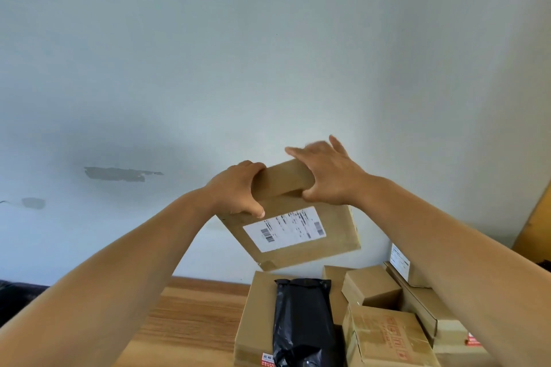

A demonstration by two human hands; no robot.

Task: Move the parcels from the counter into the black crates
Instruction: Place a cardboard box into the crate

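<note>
A flat brown cardboard parcel with a white shipping label is raised in the air above the counter, tilted. My left hand grips its upper left edge, fingers over the top and thumb on the labelled face. My right hand holds the upper right edge, with the thumb on the face and the fingers stretched over the back. Below lie more parcels on the wooden counter: a large flat box, a black plastic mailer bag on top of it, and several small cardboard boxes. No black crate is in view.
A pale wall fills most of the view, with grey patches at the left. A box with red print sits at the front right. A yellowish board leans at the right edge. Something dark lies at the lower left.
</note>
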